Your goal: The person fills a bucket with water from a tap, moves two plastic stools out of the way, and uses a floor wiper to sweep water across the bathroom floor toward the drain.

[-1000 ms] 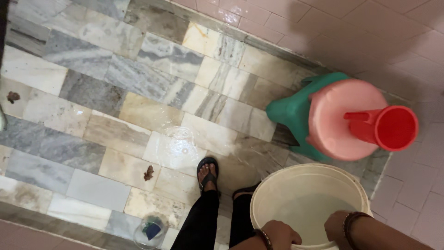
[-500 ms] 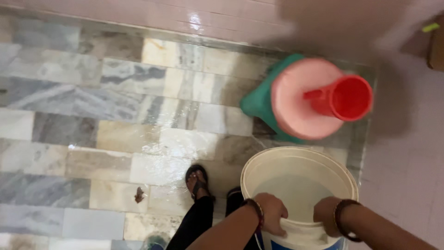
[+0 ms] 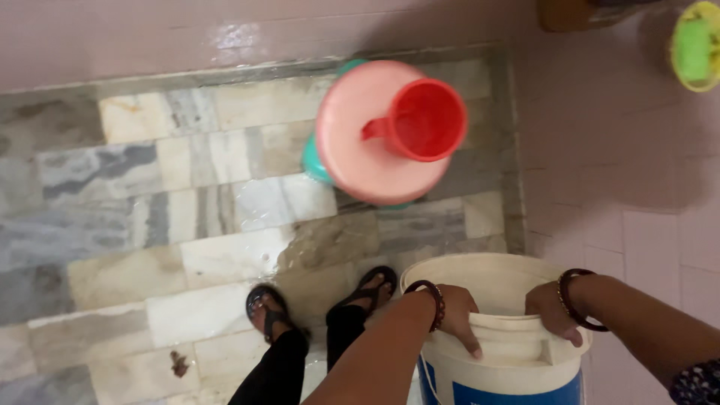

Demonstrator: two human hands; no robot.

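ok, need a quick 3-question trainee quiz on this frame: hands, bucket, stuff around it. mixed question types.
1. True or false: both hands grip the rim of the white bucket.
2. Multiple choice: the red mug rests on
A) the bare floor
B) the pink lid of the green container
C) the bucket rim
3. Fill in: the person's feet, in black ___, stand on the wet marble floor.

Key
1. True: the left hand and the right hand each curl over the near rim, a dark bangle on each wrist.
2. B
3. sandals
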